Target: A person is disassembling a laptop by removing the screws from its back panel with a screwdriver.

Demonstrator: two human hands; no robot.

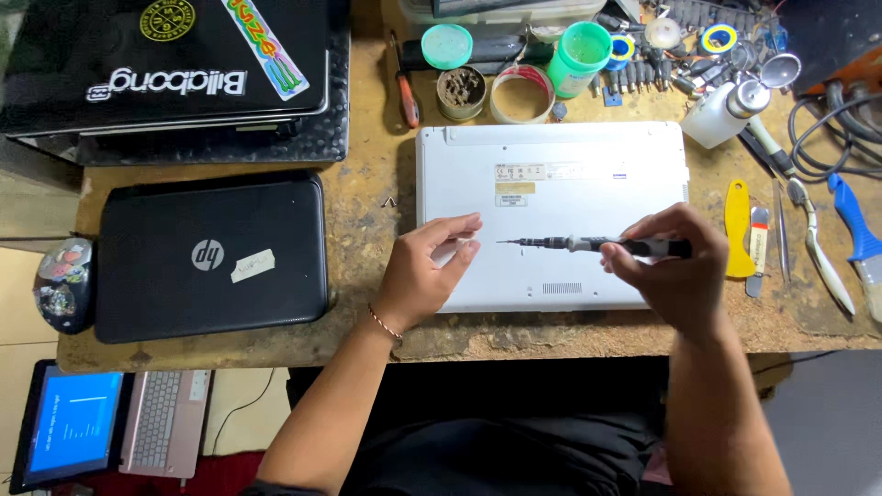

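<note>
The worn, speckled brown wooden bench (367, 197) spreads out in front of me. At its centre lies a white plastic laptop (551, 184), shut and turned underside up, with labels near its far edge and a small vent grille near the edge closest to me. At nine o'clock from it sits a closed black laptop (211, 257) with a round silver emblem and a pale sticker on its lid, and at ten o'clock another black laptop (165, 64), covered in stickers, rests on a dark textured case. Down at seven o'clock, below the bench edge, a small open laptop with a blue screen and a pink keyboard (110, 427) stands on the floor.

My left hand (424, 271) rests on the near left part of the white laptop, thumb and forefinger pinched together on something too small to make out. My right hand (675, 262) hovers over the near right part, closed around the black handle of a slim precision screwdriver (588, 244), which lies level with its tip pointing to nine o'clock, towards my left fingers.

At three o'clock a yellow plastic pry tool (737, 225) lies beside metal tweezers (782, 230). At twelve o'clock stand a green plastic cup (581, 57) and a roll of tape (522, 94).
</note>
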